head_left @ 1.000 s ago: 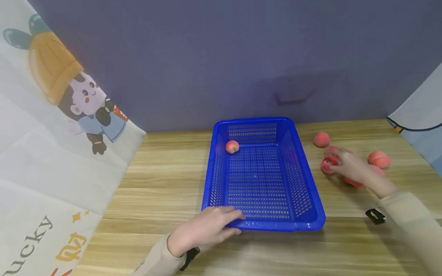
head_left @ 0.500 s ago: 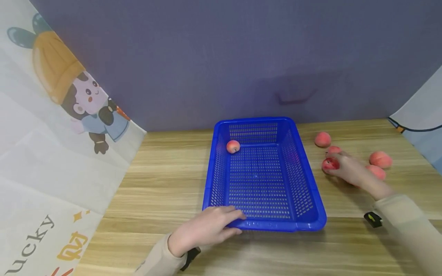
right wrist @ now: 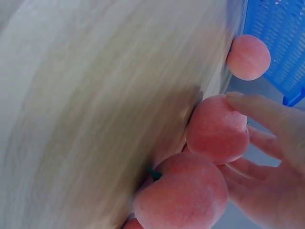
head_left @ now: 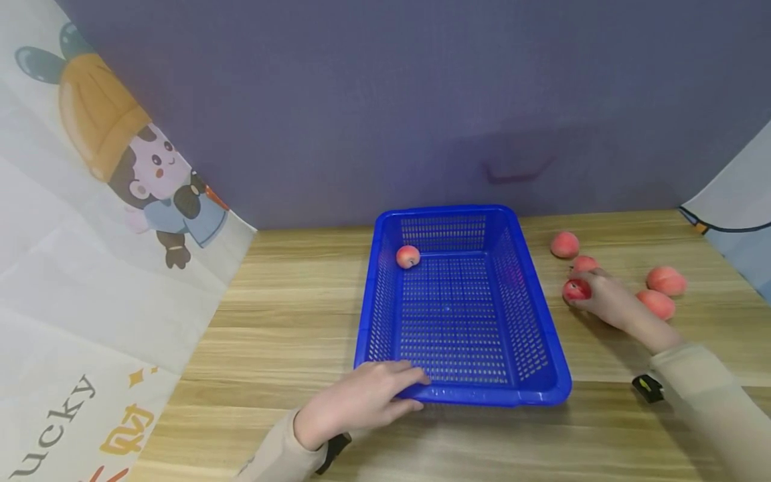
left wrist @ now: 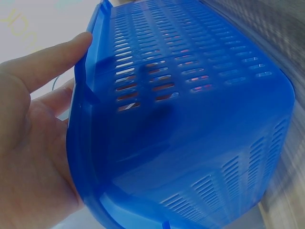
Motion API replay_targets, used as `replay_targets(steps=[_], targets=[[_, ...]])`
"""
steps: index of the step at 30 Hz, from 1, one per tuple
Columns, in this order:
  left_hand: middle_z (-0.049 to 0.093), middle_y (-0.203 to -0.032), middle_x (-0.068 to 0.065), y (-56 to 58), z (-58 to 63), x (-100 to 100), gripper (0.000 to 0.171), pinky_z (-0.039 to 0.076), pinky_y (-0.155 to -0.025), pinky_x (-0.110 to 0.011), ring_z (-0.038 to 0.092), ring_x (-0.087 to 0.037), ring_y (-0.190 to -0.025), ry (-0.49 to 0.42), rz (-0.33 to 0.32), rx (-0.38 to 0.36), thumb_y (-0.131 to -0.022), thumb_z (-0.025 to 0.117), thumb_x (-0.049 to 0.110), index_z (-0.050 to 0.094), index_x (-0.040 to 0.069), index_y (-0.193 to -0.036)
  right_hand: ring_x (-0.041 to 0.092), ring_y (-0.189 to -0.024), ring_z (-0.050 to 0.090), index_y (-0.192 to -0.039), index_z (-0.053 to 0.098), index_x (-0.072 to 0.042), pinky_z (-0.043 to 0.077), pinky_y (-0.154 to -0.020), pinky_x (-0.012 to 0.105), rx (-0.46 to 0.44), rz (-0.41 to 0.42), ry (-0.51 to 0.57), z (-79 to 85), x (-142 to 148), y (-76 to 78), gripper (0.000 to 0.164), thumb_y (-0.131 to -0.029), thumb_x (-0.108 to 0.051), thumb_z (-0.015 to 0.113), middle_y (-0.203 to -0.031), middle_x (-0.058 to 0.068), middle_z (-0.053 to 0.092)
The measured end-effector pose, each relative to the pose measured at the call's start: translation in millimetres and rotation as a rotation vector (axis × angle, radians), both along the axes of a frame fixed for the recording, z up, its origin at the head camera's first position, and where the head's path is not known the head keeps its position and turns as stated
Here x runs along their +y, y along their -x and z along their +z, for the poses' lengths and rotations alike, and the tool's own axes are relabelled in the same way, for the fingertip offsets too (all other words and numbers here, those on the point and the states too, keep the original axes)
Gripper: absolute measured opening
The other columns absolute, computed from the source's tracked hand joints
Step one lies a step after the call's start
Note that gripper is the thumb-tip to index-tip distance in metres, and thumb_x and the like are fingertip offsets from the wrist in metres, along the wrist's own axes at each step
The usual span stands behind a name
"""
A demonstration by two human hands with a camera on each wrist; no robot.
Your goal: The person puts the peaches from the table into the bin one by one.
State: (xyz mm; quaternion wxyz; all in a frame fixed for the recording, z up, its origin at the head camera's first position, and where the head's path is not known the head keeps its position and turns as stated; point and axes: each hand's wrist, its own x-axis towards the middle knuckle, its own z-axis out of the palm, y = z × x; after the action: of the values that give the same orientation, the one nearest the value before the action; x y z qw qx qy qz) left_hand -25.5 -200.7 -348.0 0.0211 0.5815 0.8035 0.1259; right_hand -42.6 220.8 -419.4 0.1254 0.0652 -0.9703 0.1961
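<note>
A blue perforated plastic basket [head_left: 448, 314] stands on the wooden table, and one red-yellow peach [head_left: 407, 257] lies at its far left. My left hand [head_left: 364, 398] grips the near rim, thumb and fingers on either side of it, as the left wrist view also shows. To the basket's right, my right hand [head_left: 608, 298] holds a red peach [head_left: 576, 290] low over or on the table; the right wrist view shows the thumb on this peach [right wrist: 217, 130] and the fingers on its far side. Close beside it is a peach with a green stem [right wrist: 183, 195].
Around the right hand lie more peaches: one at the back [head_left: 565, 245], one just behind the fingers [head_left: 585, 264], and two to the right, a farther one [head_left: 666, 281] and a nearer one [head_left: 656, 304]. A grey-blue panel [head_left: 385, 114] borders the table's back.
My right hand's fingers have drawn in around the red peach, and the hand has come slightly lower and nearer. A peach seen beneath that hand is now hidden in the head view. The left hand stays put.
</note>
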Motion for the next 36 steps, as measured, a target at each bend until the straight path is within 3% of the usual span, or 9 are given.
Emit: replay_targets(steps=[17,25,36], targets=[[0.057,-0.084,0.007,0.2,0.9,1,0.023,0.044,-0.067,-0.015,0.054,-0.002,-0.073,0.017,0.006,0.006,-0.083,0.059,0.029,0.058,0.015,-0.101,0.049,-0.083,0.052,-0.099,0.054,0.012,0.041,-0.069,0.054,0.002,0.023,-0.042,5.7,-3,3.3,0.042,-0.064,-0.004,0.070,-0.100,0.038,0.048],[0.057,-0.084,0.008,-0.2,0.1,1,0.023,0.044,-0.067,-0.015,0.055,-0.002,-0.073,0.012,0.012,-0.016,-0.083,0.060,0.028,0.058,0.015,-0.101,0.040,-0.076,0.053,-0.103,0.053,0.010,0.042,-0.066,0.053,-0.051,-0.020,-0.038,24.8,-4,5.9,0.045,-0.070,-0.015,0.071,-0.095,0.032,0.049],[0.057,-0.084,0.007,0.8,-0.2,2,0.023,0.044,-0.067,-0.014,0.055,-0.002,-0.073,0.006,0.004,-0.009,-0.083,0.060,0.028,0.058,0.015,-0.101,0.042,-0.077,0.052,-0.104,0.052,0.013,0.043,-0.065,0.053,-0.014,0.018,-0.094,55.6,-5,16.3,0.044,-0.068,-0.005,0.069,-0.094,0.033,0.049]])
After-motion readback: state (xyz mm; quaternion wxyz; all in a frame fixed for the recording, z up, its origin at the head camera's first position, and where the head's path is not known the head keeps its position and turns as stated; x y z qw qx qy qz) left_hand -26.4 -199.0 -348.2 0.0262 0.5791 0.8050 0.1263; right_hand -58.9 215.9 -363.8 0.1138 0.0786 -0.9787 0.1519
